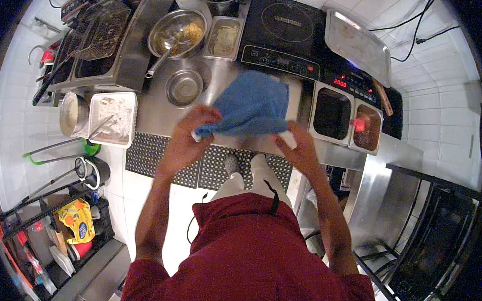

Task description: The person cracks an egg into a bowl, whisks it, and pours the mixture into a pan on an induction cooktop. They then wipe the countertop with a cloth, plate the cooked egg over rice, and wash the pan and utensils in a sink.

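Observation:
A blue cloth (pixel 251 105) is spread between my two hands over the front of the stainless steel counter (pixel 153 110). My left hand (pixel 193 132) pinches its left corner, which is bunched at the fingers. At the cloth's lower right corner, the fingers of my right hand (pixel 295 141) hold the edge. Beyond the cloth stand a small round metal bowl (pixel 184 88), a large metal bowl (pixel 177 33) with a long-handled utensil and yellowish food, and a rectangular metal pan (pixel 223 37) with pale contents.
A black induction cooker (pixel 285 29) stands at the back. Two metal pans (pixel 332 111) sit right, one with a red-handled item. On the left are a deep fryer with wire baskets (pixel 104 31), a white tub of flour-like powder (pixel 112 120) and a bowl (pixel 72 114). A perforated mat (pixel 163 158) covers the floor.

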Demonstrator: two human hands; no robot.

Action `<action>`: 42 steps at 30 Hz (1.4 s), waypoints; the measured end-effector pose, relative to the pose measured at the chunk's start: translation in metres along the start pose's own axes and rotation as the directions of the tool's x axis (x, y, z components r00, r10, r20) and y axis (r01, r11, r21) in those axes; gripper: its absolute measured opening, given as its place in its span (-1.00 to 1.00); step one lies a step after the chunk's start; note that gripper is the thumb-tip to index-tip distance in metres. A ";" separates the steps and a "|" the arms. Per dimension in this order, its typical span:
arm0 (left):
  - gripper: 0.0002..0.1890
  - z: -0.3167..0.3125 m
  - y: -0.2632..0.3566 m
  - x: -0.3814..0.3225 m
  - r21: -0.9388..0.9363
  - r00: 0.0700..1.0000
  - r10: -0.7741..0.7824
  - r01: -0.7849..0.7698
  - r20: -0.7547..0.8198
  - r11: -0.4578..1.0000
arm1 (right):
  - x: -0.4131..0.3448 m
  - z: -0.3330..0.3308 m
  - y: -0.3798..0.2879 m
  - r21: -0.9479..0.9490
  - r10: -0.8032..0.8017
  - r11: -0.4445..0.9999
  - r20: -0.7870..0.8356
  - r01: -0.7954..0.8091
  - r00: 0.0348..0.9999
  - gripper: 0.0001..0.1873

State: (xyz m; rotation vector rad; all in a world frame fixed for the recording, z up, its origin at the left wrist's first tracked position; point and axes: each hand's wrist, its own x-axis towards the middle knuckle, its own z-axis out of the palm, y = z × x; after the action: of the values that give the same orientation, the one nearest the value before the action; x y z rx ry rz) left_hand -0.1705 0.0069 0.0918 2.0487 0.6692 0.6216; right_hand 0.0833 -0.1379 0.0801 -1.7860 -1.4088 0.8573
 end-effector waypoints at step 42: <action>-0.36 0.100 -0.167 0.439 0.425 0.998 -0.069 0.065 -0.007 0.903 | 0.140 0.051 0.150 0.993 0.669 0.030 -0.107 0.117 0.735 -0.61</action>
State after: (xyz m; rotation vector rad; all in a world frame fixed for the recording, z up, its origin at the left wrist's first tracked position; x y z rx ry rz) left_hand 0.1777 0.3182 -0.0225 2.4149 0.9312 0.4526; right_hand 0.1453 -0.0195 -0.0837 -0.9348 0.2445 0.9654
